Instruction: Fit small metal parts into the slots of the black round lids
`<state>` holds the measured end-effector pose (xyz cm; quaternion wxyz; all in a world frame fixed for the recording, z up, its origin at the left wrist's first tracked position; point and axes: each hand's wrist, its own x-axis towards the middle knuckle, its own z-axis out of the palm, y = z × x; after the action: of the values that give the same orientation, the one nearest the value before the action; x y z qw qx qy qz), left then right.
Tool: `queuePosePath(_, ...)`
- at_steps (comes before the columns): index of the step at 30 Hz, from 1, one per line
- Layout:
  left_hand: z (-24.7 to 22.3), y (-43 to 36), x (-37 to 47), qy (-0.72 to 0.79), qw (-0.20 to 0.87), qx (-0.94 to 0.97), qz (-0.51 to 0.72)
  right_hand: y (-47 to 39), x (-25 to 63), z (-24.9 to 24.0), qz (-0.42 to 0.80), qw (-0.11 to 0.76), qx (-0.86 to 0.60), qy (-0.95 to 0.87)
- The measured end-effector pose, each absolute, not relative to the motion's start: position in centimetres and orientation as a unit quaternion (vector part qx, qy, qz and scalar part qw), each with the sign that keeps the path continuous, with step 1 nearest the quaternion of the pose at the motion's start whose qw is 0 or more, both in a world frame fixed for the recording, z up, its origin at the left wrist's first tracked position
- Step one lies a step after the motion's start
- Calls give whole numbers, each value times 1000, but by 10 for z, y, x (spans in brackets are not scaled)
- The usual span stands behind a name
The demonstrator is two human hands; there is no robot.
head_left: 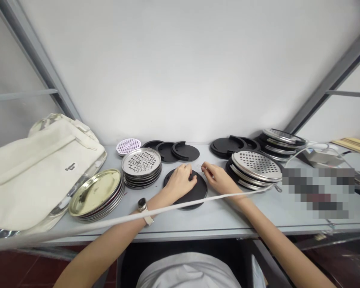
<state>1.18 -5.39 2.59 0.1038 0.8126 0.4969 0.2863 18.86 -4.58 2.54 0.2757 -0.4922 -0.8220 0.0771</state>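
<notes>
Head view: your left hand (181,184) curled over black disc (198,191) at centre of frame; cannot tell whether it grips anything. Your right hand (218,179), just right of disc, pinches thin item (199,167), too small to identify, between thumb and fingers. Perforated plate stack (141,165) left of centre, another stack (256,165) right; gold plate (96,192) farther left.

Room above black disc (200,186), white cord (108,222) in front
</notes>
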Motion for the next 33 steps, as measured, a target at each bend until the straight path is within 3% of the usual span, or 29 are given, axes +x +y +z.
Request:
queuePosePath(10, 26, -52, 12, 527, 94, 795, 286, -33, 173, 21, 48, 239, -456, -856)
queuePosePath(33, 27, -55, 12, 471, -2, 842, 263, -29, 177, 16, 88, 257, -429, -862)
